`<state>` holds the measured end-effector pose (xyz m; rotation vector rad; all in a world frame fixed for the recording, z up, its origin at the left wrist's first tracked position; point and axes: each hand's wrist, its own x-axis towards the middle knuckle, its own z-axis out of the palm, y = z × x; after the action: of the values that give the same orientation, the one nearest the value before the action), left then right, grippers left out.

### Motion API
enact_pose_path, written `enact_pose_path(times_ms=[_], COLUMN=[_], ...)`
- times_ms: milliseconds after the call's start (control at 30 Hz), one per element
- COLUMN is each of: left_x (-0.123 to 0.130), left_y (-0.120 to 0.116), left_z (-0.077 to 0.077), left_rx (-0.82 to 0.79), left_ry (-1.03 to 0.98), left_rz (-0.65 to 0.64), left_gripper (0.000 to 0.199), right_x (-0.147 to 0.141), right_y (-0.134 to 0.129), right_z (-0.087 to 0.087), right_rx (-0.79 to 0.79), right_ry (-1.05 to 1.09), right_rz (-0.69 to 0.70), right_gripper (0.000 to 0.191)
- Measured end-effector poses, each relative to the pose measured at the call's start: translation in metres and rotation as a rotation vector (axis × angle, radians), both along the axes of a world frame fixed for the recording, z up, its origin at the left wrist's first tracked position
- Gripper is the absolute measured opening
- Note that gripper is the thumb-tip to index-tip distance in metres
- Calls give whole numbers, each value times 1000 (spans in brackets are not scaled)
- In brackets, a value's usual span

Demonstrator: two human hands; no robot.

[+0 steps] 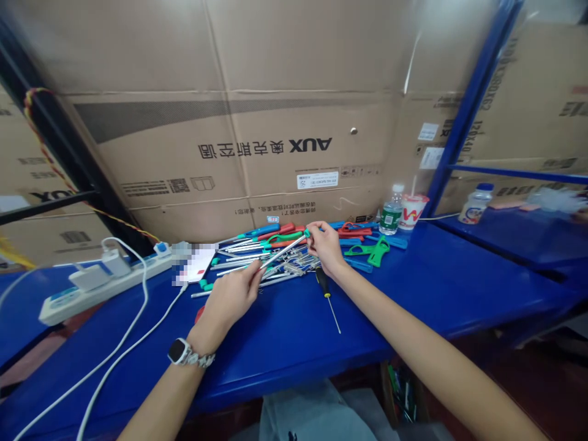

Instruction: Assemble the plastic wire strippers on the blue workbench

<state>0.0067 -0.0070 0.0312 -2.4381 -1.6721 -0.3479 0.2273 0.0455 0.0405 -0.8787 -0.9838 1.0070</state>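
A thin silver metal tube (285,250) slants up and to the right between my hands. My left hand (234,292) is closed around its lower end. At the upper end, the fingers of my right hand (324,246) pinch a small green end piece (307,233). Beneath and behind them lies a pile of similar silver tubes (241,260), small wire-like metal parts (296,264) and red, blue and green plastic handles (285,228). Just below my right hand rests a screwdriver (323,283) with a black and yellow handle, its shaft pointing toward me.
To the left are a white power strip (124,278), white cables (146,282) and a partly blurred phone-like slab (198,263). A clear bottle (391,211), a cup with straw (412,212) and a blue-capped bottle (476,204) stand right. Cardboard (275,122) backs the blue table (285,349).
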Motion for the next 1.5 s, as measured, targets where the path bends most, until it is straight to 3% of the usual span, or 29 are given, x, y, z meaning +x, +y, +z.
enact_pose_path(times_ms=[333, 467, 700, 1033, 1167, 1300, 1367, 1500], left_x=[-2, -4, -7, -13, -4, 9, 11, 13], left_y=[1, 2, 4, 8, 5, 3, 3, 3], left_z=[-2, -5, -9, -11, -11, -9, -8, -9], left_rx=[-29, -24, 2, 24, 46, 75, 53, -34], left_ry=[-68, -98, -79, -106, -90, -127, -148, -241], left_rz=[-16, -50, -89, -145, -152, -132, -104, -96], left_gripper=[32, 32, 32, 32, 31, 28, 28, 26], right_x=[-3, -1, 16, 26, 7, -25, -36, -43], right_y=[-8, -9, -9, -8, -15, -21, -21, -24], right_z=[-22, -20, -14, -12, -18, -25, -27, -32], right_rx=[210, 184, 51, 70, 21, 93, 92, 80], right_ry=[-111, -67, -38, -102, -81, -74, -14, -121], right_rz=[10, 80, 399, 451, 452, 498, 431, 392], right_gripper=[43, 45, 46, 41, 47, 43, 45, 46])
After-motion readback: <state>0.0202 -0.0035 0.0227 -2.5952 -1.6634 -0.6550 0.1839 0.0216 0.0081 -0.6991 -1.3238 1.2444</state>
